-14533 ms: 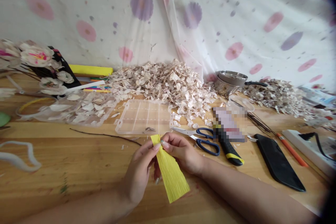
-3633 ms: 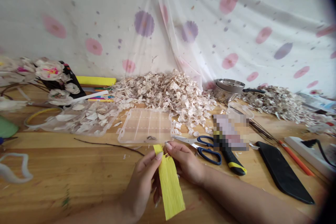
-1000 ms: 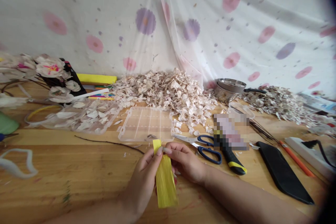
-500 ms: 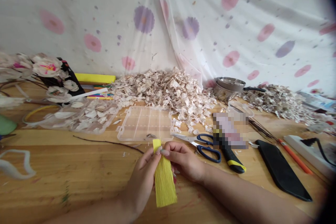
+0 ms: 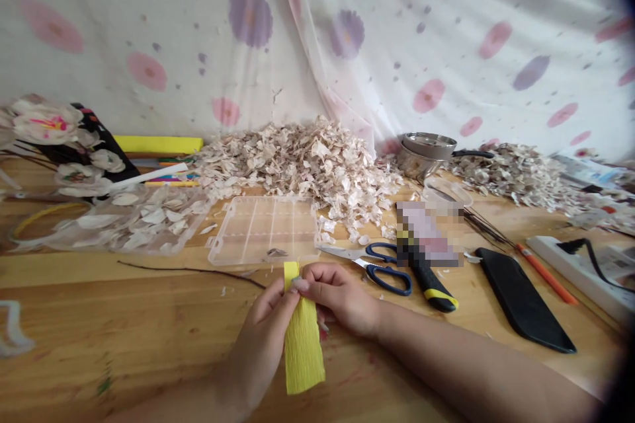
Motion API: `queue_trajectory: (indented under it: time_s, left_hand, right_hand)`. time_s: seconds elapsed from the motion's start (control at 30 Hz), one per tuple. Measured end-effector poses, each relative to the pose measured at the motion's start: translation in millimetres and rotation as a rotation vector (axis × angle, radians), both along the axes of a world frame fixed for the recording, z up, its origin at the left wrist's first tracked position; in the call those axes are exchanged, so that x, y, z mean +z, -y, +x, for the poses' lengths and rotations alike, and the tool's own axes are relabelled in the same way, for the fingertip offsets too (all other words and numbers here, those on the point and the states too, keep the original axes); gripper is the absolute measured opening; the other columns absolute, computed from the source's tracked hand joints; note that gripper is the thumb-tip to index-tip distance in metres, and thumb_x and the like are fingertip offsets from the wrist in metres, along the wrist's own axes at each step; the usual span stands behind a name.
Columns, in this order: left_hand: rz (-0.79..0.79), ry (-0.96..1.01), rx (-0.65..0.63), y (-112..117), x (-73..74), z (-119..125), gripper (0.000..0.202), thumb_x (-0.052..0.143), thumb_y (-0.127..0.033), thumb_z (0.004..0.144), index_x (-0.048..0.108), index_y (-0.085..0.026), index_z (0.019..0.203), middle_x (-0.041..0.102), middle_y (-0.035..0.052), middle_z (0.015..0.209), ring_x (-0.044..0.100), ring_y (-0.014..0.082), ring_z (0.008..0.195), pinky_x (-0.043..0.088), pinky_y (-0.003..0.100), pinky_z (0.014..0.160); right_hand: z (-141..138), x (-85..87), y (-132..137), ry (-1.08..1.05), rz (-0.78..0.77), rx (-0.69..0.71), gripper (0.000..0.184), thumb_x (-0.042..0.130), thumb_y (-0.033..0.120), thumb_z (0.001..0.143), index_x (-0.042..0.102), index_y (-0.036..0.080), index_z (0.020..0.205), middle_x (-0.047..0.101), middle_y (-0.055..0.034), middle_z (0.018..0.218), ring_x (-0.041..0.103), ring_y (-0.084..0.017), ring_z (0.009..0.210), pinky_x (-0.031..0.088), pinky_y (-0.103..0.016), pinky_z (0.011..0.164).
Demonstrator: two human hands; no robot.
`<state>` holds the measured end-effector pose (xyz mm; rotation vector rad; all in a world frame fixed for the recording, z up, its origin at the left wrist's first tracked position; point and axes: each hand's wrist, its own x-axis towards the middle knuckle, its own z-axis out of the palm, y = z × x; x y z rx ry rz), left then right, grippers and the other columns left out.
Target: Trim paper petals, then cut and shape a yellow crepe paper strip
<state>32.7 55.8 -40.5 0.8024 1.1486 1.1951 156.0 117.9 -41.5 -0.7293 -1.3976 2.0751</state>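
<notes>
A strip of yellow crepe paper (image 5: pixel 304 350) hangs between my two hands, its lower end loose over the wooden table. My left hand (image 5: pixel 265 327) pinches its left edge near the top with thumb and fingers. From the other side, my right hand (image 5: pixel 342 301) closes on the same upper part, so the thumbs meet at the paper's front. Just beyond the left fingers lies a thin dark twig (image 5: pixel 193 269). Scissors (image 5: pixel 370 264) with dark blue handles rest past my right hand, blades pointing left. The fingertips behind the paper are partly hidden.
A clear compartment box (image 5: pixel 268 228) lies ahead, with a large heap of pale dried petals (image 5: pixel 307 158) behind it. On the right are a black-and-yellow handle (image 5: pixel 431 287), a black phone-like slab (image 5: pixel 526 304) and a white power strip (image 5: pixel 575 271). Pale flowers (image 5: pixel 47 122) stand at left.
The view has shifted slightly, so background objects sit further left. Both hands keep their pinch on the yellow strip, whose lower part has turned a little.
</notes>
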Motion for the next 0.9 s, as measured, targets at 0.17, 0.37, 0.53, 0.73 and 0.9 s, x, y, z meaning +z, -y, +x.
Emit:
queue_trajectory:
  time_s: [0.17,0.37,0.53,0.73,0.9]
  left_hand:
    - [-0.007,0.025,-0.018,-2.5,-0.1,1.2,0.021,0.059,-0.04,0.076,0.059,-0.019,0.078,0.059,-0.0042,0.058,0.054,0.0118,0.054,0.042,0.02,0.055]
    - [0.01,0.004,-0.04,-1.8,-2.5,0.6,0.019,0.057,-0.039,0.079,0.056,-0.02,0.074,0.058,-0.0049,0.058,0.052,0.011,0.056,0.041,0.019,0.056]
    - [0.021,-0.013,-0.047,-0.9,0.2,0.4,0.022,0.056,-0.041,0.079,0.057,-0.02,0.074,0.057,-0.0044,0.058,0.052,0.0113,0.055,0.041,0.02,0.055]
    - [0.009,-0.02,-0.045,-1.9,0.8,0.7,0.02,0.057,-0.04,0.078,0.056,-0.02,0.073,0.057,-0.0044,0.058,0.052,0.0116,0.055,0.041,0.02,0.054]
    - [0.044,-0.03,-0.046,-2.3,-7.4,-0.9,0.021,0.056,-0.04,0.08,0.057,-0.02,0.075,0.055,-0.0041,0.062,0.05,0.0119,0.058,0.04,0.021,0.056]
  right_hand:
    - [-0.5,1.0,-0.5,0.013,-0.023,0.006,0.042,0.068,0.051,0.069,0.047,0.016,0.061,0.046,0.0089,0.041,0.038,-0.003,0.029,0.03,-0.013,0.028]
    - [0.1,-1.4,-0.8,0.008,-0.032,0.01,0.042,0.069,0.051,0.069,0.047,0.016,0.061,0.047,0.0086,0.042,0.039,-0.003,0.03,0.032,-0.013,0.028]
    - [0.3,-2.4,-0.6,0.012,-0.022,-0.001,0.041,0.069,0.05,0.07,0.048,0.015,0.061,0.048,0.0082,0.043,0.04,-0.003,0.03,0.033,-0.013,0.028]
    - [1.0,-1.1,-0.2,0.014,-0.037,0.014,0.042,0.068,0.051,0.069,0.047,0.016,0.062,0.046,0.0089,0.04,0.039,-0.004,0.028,0.033,-0.013,0.027]
    - [1.5,-1.3,-0.4,0.021,-0.02,0.012,0.042,0.068,0.051,0.07,0.047,0.016,0.061,0.046,0.0088,0.041,0.038,-0.004,0.029,0.032,-0.013,0.028]
